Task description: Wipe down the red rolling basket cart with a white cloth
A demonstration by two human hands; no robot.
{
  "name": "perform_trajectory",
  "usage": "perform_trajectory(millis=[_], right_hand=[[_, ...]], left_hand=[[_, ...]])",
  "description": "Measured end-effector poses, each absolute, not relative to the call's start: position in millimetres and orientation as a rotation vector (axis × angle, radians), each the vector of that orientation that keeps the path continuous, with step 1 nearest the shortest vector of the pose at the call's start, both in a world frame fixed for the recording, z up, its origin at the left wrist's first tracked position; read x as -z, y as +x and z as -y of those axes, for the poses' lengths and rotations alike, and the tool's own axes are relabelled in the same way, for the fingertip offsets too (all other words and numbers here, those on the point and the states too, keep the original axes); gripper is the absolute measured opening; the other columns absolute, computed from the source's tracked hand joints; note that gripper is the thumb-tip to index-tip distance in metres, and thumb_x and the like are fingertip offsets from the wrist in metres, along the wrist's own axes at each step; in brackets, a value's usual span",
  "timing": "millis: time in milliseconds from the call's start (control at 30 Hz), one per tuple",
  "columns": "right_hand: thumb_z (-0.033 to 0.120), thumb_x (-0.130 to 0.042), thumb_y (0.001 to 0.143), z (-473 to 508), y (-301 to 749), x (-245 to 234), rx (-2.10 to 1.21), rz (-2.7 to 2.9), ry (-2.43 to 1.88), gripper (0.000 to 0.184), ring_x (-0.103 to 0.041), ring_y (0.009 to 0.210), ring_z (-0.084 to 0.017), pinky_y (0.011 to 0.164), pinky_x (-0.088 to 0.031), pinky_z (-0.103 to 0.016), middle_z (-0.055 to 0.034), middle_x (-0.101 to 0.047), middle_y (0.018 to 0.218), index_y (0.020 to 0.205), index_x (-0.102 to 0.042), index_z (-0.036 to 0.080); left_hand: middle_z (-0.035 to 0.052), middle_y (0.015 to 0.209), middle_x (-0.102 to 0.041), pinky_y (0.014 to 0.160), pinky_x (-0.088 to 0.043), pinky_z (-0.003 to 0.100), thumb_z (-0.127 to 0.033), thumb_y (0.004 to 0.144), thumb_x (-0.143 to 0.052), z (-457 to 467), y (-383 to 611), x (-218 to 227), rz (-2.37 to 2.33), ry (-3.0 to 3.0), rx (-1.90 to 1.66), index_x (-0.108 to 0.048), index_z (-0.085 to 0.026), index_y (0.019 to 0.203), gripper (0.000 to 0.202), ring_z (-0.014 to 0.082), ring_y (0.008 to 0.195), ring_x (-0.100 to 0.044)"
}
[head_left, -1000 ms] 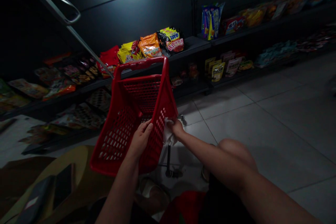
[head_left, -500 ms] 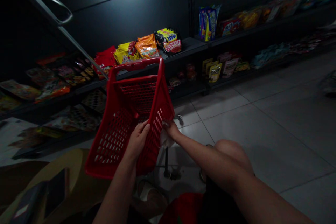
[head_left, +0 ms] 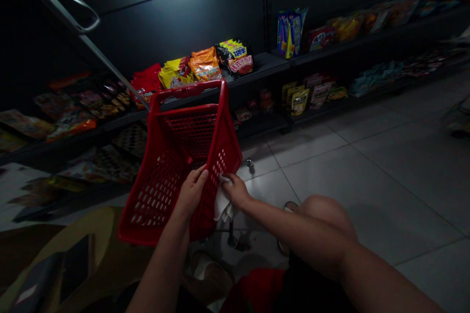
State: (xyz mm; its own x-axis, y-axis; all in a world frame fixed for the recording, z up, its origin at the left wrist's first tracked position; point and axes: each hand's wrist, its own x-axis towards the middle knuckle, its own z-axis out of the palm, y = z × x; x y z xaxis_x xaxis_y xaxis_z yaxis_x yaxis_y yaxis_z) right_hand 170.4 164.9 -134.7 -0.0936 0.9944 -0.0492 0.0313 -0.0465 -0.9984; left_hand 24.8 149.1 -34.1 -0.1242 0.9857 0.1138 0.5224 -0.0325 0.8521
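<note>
Since you have the view, what's in the red plastic basket?

Nothing I can make out; its inside is too dark to tell. It's tilted up, its long axis running from the near bottom corner up to the far rim, with a long grey pull handle slanting away to the far left.

And the hands?

The left hand is on the basket's mesh side, its fingers curled and slightly spread against the wall. The right hand is closed on a white cloth, pressing it to the basket's right side, near the edge.

Where's the basket?

Low, just beyond a bent knee, above the floor tiles. It stands to the near side of a black shelf lined with snack packets.
</note>
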Motion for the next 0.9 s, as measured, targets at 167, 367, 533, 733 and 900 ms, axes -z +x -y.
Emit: perform_trajectory(millis=[167, 367, 533, 733, 900], right_hand=[[0.021, -0.057, 0.084, -162.9, 187.1, 132.9, -1.007, 1.793, -1.202, 0.044, -0.057, 0.117, -0.023, 0.098, -0.044, -0.033, -0.0078, -0.058, 0.132, 0.127, -0.063, 0.027], [0.02, -0.06, 0.082, -177.1, 189.1, 126.0, -1.025, 1.78, -1.236, 0.034, -0.063, 0.102, -0.021, 0.087, -0.047, -0.028, -0.0056, -0.068, 0.113, 0.114, -0.069, 0.024], [0.019, -0.061, 0.08, -177.4, 184.2, 122.9, -1.134, 1.547, -1.219, 0.018, -0.064, 0.09, -0.016, 0.084, -0.048, -0.026, -0.0013, -0.072, 0.095, 0.095, -0.072, 0.02], [0.018, -0.062, 0.081, -159.9, 189.1, 119.5, -1.006, 1.828, -1.148, 0.046, -0.06, 0.106, -0.019, 0.092, -0.046, -0.027, -0.0058, -0.063, 0.121, 0.126, -0.065, 0.026], [0.014, -0.061, 0.078, -167.4, 187.6, 115.6, -1.224, 1.741, -1.14, 0.036, -0.064, 0.096, -0.018, 0.087, -0.048, -0.026, -0.003, -0.07, 0.105, 0.112, -0.072, 0.021]], left_hand=[[0.0075, 0.126, -0.065, 0.11, -0.039, 0.039, -0.052, 0.088, -0.054, -149.4, 25.8, 30.5, -1.698, 1.639, -1.079, -0.066, -0.022, 0.123, 0.048, 0.022, 0.121, -0.058], [0.0101, 0.126, -0.066, 0.11, -0.039, 0.04, -0.052, 0.088, -0.054, -150.7, 29.7, 27.2, -1.718, 1.595, -1.097, -0.066, -0.018, 0.123, 0.05, 0.0226, 0.12, -0.059], [0.0097, 0.126, -0.067, 0.11, -0.04, 0.041, -0.051, 0.086, -0.057, -152.0, 30.8, 29.5, -1.729, 1.548, -1.118, -0.068, -0.019, 0.12, 0.049, 0.023, 0.119, -0.06], [0.0093, 0.126, -0.066, 0.111, -0.039, 0.04, -0.053, 0.085, -0.056, -157.4, 28.6, 33.5, -1.712, 1.568, -1.142, -0.069, -0.02, 0.119, 0.049, 0.0227, 0.12, -0.059], [0.0111, 0.127, -0.066, 0.11, -0.04, 0.04, -0.054, 0.084, -0.058, -158.7, 25.9, 33.6, -1.689, 1.51, -1.132, -0.067, -0.017, 0.122, 0.054, 0.0235, 0.121, -0.059]])
